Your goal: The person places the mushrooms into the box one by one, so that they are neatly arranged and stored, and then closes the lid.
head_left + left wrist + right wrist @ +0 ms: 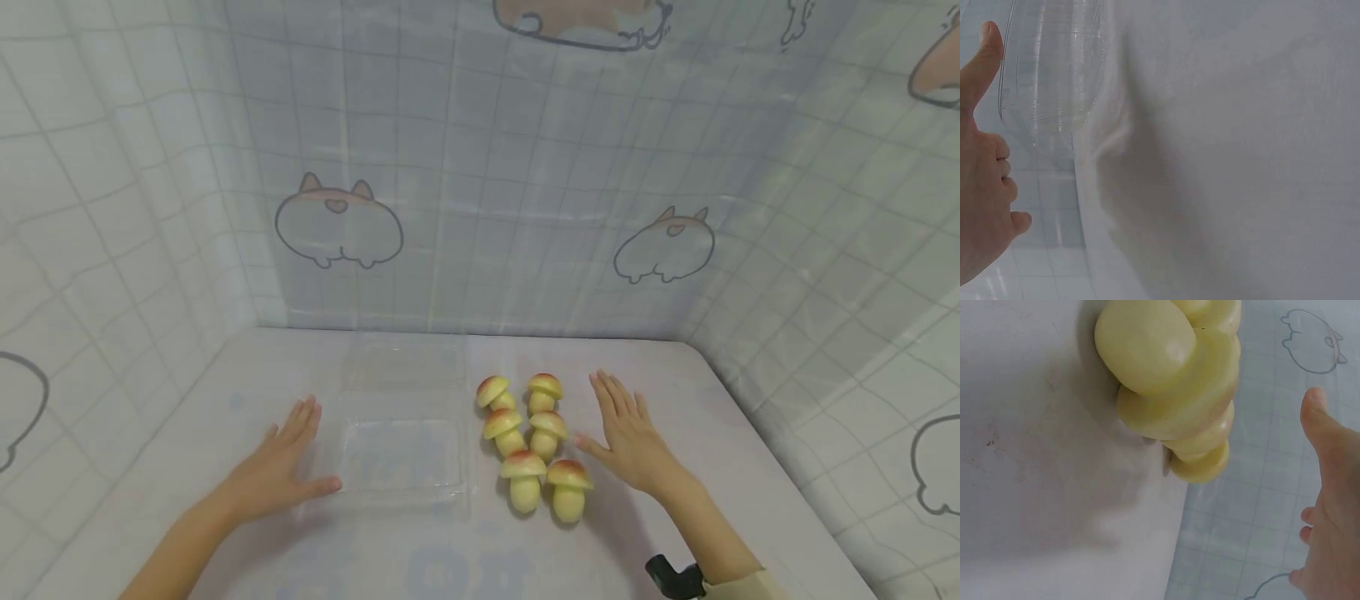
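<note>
A clear plastic box (401,498) lies on the white table with its transparent lid (405,367) folded back behind it. My left hand (273,471) hovers at the box's left side, fingers extended, thumb pointing toward its near left corner; whether the thumb touches cannot be told. In the left wrist view the thumb (988,53) is beside the box wall (1054,69). Several yellow toy mushrooms with reddish caps, such as the front right mushroom (568,500), stand or lean in two columns right of the box. Just right of them is my right hand (633,442), fingers extended, holding nothing.
A tiled-pattern curtain (480,250) with cartoon animals surrounds the table (360,567) at the back and both sides. A black strap piece (675,577) sits at the right wrist by a beige sleeve (742,587).
</note>
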`<state>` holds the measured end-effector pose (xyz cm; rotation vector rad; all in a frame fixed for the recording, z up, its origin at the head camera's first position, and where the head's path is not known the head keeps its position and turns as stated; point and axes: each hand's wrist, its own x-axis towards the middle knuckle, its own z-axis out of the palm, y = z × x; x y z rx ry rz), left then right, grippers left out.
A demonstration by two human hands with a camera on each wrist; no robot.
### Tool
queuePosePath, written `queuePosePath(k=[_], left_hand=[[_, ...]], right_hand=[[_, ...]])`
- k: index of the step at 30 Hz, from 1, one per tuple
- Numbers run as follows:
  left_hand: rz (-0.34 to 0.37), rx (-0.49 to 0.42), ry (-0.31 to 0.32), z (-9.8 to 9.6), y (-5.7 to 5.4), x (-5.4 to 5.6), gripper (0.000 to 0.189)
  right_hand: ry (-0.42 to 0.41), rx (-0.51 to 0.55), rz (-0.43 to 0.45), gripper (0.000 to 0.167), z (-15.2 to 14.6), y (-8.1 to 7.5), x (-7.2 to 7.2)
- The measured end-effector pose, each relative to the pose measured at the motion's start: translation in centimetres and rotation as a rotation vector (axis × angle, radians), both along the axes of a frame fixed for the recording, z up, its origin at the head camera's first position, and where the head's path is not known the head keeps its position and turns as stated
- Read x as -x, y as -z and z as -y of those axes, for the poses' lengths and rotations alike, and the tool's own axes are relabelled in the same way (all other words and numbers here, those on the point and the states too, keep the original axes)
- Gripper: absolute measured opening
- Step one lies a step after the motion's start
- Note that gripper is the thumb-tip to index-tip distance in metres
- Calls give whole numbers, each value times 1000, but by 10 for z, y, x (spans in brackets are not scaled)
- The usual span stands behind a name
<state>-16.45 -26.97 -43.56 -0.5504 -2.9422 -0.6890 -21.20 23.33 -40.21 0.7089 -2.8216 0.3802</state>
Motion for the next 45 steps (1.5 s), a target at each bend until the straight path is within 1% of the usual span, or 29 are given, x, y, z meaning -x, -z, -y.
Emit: queuePosePath(k=[5,11,16,21,23,26,29,31,34,36,41,45], left_hand=[[-4,7,12,-6,3,-1,110],[20,14,13,-10,3,-2,108],[36,13,4,-9,1,-5,105],[48,7,2,-8,1,-5,105],[54,2,9,-8,1,-5,105],[67,-6,11,-9,2,-5,105],[79,-11,7,-10,2,-4,106],[88,-16,3,-10,1,-4,106],[81,-14,1,-10,-1,-3,107],[80,-16,1,-9,-1,-3,108],[75,-19,2,-8,1,-1,108],[77,-24,2,-8,6,0,108]], right_hand=[[-45,4,-70,97,-2,2,0],[-116,-1,-187,103,-3,5,2],[-192,19,-291,106,0,6,5],[-246,33,-353,110,2,5,4],[-276,47,-380,109,2,6,3],[-323,70,-427,101,2,6,1],[-352,81,-471,92,1,7,0],[-365,86,-495,89,1,7,0],[-380,84,-515,89,0,6,0],[-381,69,-508,91,-1,7,-1],[-343,22,-436,95,-5,12,-10],[-296,-30,-395,98,-6,22,-18]])
